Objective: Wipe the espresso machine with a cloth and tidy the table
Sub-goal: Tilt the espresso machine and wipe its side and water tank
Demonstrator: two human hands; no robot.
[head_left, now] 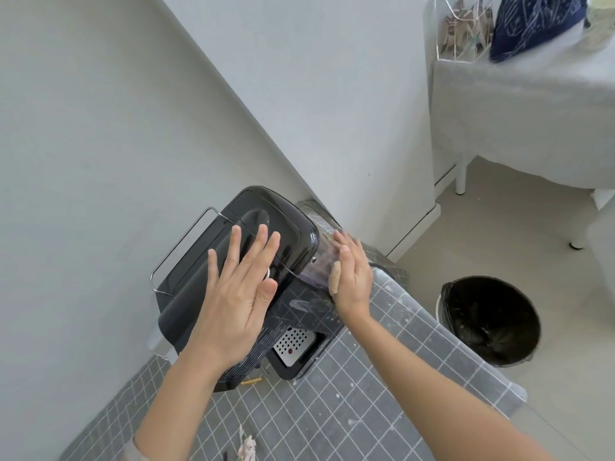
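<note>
Espresso machine (pixel 233 261) stood against wall at far end of checked table (pixel 349 410).

Left hand (pixel 238 284) laid flat on machine top, fingers spread, nothing pinched; likely placed as brace so body is kept steady.

Right hand (pixel 352 277) pressed to machine's right side, fingers together, tan cloth (pixel 335 277) trapped under palm for wiping.

Scraps (pixel 248 449) left on table near edge. Black bin (pixel 489 319) stood on floor at right.

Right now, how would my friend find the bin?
Start at the grey checked table with the black espresso machine on it. Look down at the floor off its right edge. The bin stands there, the only round thing, lined with a black bag.
</note>
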